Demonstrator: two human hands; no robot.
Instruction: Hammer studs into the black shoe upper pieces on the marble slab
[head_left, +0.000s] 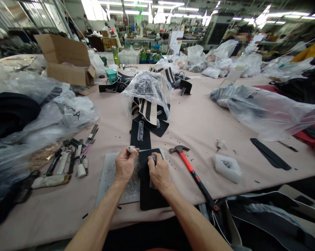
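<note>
My left hand (125, 164) is closed around a small tool with a whitish wrapped handle (131, 149), above the pale cutting board (107, 177). A black flat panel (144, 195) lies partly on that board. On the panel, my right hand (158, 171) has its fingers bent around a small greyish piece (154, 158), which they mostly hide. Dark specks cover the board. To the right lies a claw hammer (190, 169) with a red and black handle.
Several hand tools (64, 162) lie at the left. Plastic-covered striped pieces (149, 90) stand ahead. A white container (227, 168), a black strip (270, 154) and a bagged bundle (267, 109) are at the right. An open cardboard box (65, 71) stands back left.
</note>
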